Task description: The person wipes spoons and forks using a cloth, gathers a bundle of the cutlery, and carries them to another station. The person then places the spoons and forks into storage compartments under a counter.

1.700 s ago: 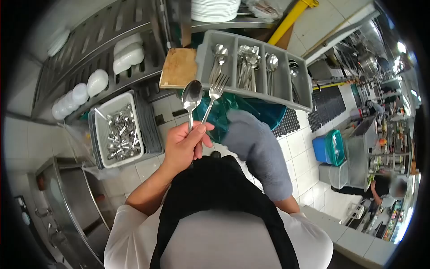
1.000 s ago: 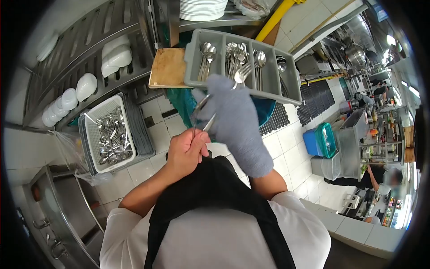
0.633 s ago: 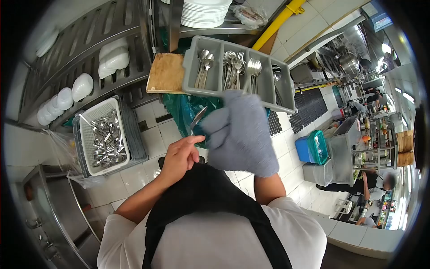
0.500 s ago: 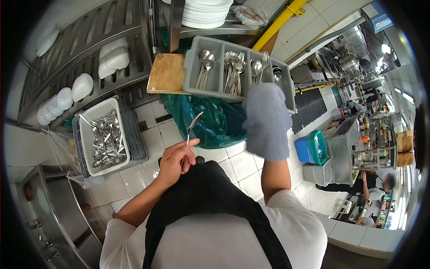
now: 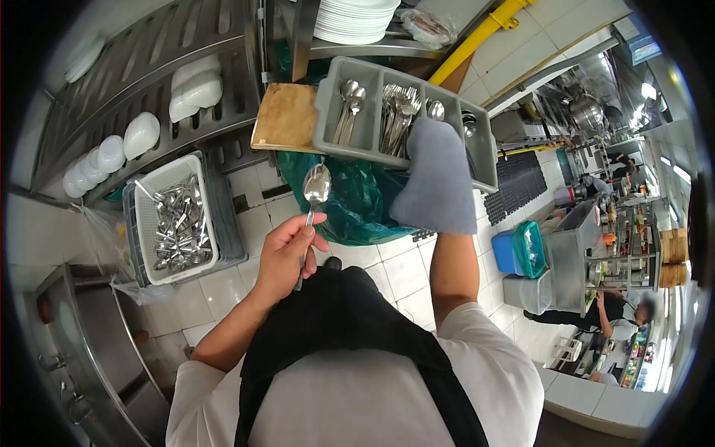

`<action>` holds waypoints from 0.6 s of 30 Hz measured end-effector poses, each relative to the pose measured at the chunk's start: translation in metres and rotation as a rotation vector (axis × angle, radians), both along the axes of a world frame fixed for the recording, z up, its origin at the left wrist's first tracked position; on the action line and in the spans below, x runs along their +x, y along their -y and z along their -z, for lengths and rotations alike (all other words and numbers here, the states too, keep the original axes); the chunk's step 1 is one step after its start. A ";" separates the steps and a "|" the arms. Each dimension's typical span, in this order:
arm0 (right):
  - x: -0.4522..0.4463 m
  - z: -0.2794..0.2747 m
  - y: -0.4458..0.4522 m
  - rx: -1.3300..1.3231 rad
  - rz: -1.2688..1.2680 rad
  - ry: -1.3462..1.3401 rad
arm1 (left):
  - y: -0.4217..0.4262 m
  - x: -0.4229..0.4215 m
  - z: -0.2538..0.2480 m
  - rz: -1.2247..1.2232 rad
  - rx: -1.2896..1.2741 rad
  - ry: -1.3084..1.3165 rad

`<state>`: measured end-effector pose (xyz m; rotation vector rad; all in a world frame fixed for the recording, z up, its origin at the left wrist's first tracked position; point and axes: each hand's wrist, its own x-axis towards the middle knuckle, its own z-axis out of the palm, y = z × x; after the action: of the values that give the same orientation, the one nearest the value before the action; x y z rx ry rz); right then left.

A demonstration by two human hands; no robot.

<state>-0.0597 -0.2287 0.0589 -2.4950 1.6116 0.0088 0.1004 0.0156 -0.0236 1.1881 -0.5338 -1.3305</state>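
Observation:
My left hand [image 5: 289,255] is closed around the handle of a metal spoon [image 5: 316,185], bowl upward, in front of the green bag. A grey cloth [image 5: 436,175] covers my right hand, so its fingers are hidden. That covered hand reaches over the front edge of a grey cutlery tray [image 5: 322,123]. Spoons [image 5: 350,112] lie in the tray's left compartment and forks [image 5: 397,119] in the one beside it. A spoon bowl [image 5: 436,110] shows in the third compartment, just past the cloth. More cutlery [image 5: 468,123] is in the right one.
A white basket [image 5: 211,242] of mixed cutlery stands at the left. A wooden board [image 5: 287,115] adjoins the tray, above a green plastic bag [image 5: 357,201]. Stacked plates [image 5: 354,22] sit behind; white bowls [image 5: 141,135] line the left rack. A co-worker [image 5: 622,316] is at far right.
The spoon in my left hand has turned, its bowl now facing me. My cloth-covered right hand has shifted slightly left and its cloth has changed shape. The fork beside it no longer stands up there.

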 end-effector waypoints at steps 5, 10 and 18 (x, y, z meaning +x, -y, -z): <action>-0.009 -0.029 -0.032 -0.020 -0.070 0.282 | 0.008 0.012 0.006 -0.002 -0.098 -0.130; 0.011 -0.062 -0.089 -0.212 -0.246 0.411 | 0.030 0.006 -0.001 -0.015 -0.149 -0.024; 0.034 0.017 -0.108 -0.212 -0.298 0.434 | 0.039 -0.025 -0.007 0.102 -0.051 0.261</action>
<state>-0.0254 -0.1205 0.0414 -2.6231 1.1113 -0.6475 0.0755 -0.0232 -0.0163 1.3154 -0.8200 -1.2463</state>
